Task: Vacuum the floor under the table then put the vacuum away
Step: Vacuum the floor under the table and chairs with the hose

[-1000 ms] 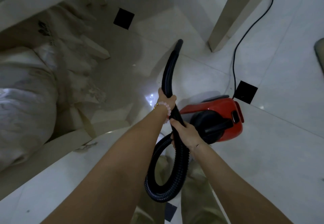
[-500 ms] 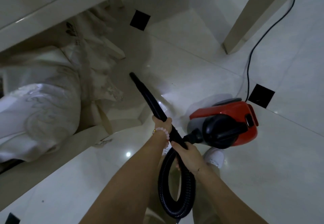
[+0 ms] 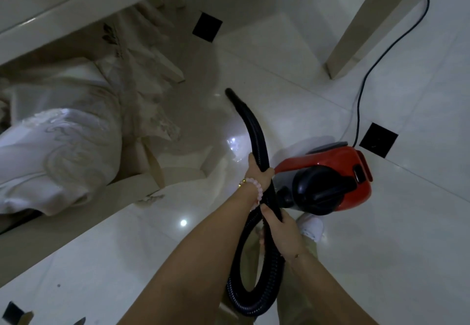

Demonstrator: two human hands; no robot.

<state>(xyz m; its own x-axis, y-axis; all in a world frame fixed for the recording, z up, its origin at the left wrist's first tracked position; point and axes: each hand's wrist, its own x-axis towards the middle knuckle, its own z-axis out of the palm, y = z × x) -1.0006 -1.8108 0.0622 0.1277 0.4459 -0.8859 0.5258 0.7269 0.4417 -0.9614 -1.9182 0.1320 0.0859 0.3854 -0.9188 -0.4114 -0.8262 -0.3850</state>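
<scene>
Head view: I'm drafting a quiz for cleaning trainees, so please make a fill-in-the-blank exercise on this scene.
1. The canister vacuum cleaner on the white tiled floor is black and ____.
2. The left hand and right hand both hold its black ribbed hose; the hand nearer the nozzle is the ____.
3. The beaded bracelet on that wrist is ____.
Missing words: red; left; pink.

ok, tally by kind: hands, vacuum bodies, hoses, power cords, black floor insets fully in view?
hands (left hand, right hand): 2
red vacuum body: 1
black hose, gripped by both hands: 1
power cord: 1
black floor insets fully in view: 2
total: 7
</scene>
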